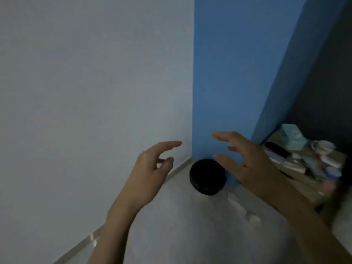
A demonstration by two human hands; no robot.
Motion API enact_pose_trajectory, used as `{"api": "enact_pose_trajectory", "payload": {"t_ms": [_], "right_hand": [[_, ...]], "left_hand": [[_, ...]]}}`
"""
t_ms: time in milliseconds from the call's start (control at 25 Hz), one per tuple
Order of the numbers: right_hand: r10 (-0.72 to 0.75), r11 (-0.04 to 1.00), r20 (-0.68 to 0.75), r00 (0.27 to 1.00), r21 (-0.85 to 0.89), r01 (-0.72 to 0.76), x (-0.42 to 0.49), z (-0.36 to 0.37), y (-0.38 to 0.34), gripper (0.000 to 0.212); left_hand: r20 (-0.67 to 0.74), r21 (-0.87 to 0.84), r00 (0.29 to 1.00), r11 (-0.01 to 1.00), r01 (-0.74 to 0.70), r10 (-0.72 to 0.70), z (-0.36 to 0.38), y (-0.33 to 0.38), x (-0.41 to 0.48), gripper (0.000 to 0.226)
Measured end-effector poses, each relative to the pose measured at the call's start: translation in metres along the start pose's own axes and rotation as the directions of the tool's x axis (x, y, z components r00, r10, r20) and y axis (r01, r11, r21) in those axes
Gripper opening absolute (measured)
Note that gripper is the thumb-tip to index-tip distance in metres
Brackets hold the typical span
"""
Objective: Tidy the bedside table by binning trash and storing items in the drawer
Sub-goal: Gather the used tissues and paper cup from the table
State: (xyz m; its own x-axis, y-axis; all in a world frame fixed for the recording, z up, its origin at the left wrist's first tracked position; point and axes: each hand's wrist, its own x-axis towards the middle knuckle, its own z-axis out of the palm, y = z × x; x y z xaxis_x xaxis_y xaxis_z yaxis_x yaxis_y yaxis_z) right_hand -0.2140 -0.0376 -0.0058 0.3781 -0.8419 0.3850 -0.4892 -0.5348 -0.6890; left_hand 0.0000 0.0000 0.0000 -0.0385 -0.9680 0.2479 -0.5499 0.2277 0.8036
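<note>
A round black bin [206, 177] stands on the floor in the corner where the grey wall meets the blue wall. My left hand [150, 168] hovers to the left of the bin, fingers loosely spread, holding nothing. My right hand [245, 161] hangs above and to the right of the bin, fingers spread and empty. At the far right stands the wooden bedside table [302, 185], crowded with several items: a teal box [292, 137], a white cup [323, 146], a black flat object [277, 149] and small white cases [293, 165]. No drawer is visible.
A pale grey wall [85, 92] fills the left, a blue wall [232, 73] the middle, with a dark panel at the right edge. The floor [190, 225] is light grey; a small white scrap [253, 219] lies on it below my right forearm.
</note>
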Motion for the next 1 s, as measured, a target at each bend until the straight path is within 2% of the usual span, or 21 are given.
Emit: {"api": "enact_pose_trajectory", "payload": {"t_ms": [80, 200, 320, 520, 720, 840, 1000], "right_hand": [[0.111, 0.994, -0.066, 0.992, 0.011, -0.110, -0.026, -0.017, 0.016, 0.041], [0.249, 0.968, -0.163, 0.955, 0.036, -0.247, -0.072, -0.038, 0.041, 0.042], [0.303, 0.952, -0.316, 0.899, 0.061, -0.299, -0.098, -0.057, 0.070, 0.033], [0.413, 0.903, -0.440, 0.797, 0.083, -0.422, -0.117, -0.077, 0.118, 0.033], [0.543, 0.825, -0.550, 0.634, 0.207, -0.526, -0.115, -0.086, 0.162, 0.034], [0.564, 0.790, -0.634, 0.529, 0.226, -0.570, -0.104, -0.084, 0.197, 0.035], [0.636, 0.709, -0.704, 0.317, 0.370, -0.600, -0.090, -0.069, 0.258, 0.043]], "left_hand": [[0.092, -0.127, 0.995, 0.992, -0.011, 0.023, 0.030, 0.003, 0.008, 0.038], [0.191, -0.210, 0.980, 0.978, -0.009, 0.051, 0.079, 0.011, 0.015, 0.035], [0.288, -0.235, 0.954, 0.972, -0.015, 0.084, 0.128, 0.017, 0.041, 0.032], [0.447, -0.221, 0.888, 0.975, -0.005, 0.106, 0.190, 0.014, 0.086, 0.033], [0.577, -0.241, 0.809, 0.970, 0.038, 0.112, 0.244, 0.006, 0.142, 0.031], [0.629, -0.234, 0.758, 0.972, -0.027, 0.173, 0.280, -0.007, 0.181, 0.029], [0.657, -0.207, 0.732, 0.977, -0.053, 0.179, 0.343, -0.045, 0.228, 0.029]]}}
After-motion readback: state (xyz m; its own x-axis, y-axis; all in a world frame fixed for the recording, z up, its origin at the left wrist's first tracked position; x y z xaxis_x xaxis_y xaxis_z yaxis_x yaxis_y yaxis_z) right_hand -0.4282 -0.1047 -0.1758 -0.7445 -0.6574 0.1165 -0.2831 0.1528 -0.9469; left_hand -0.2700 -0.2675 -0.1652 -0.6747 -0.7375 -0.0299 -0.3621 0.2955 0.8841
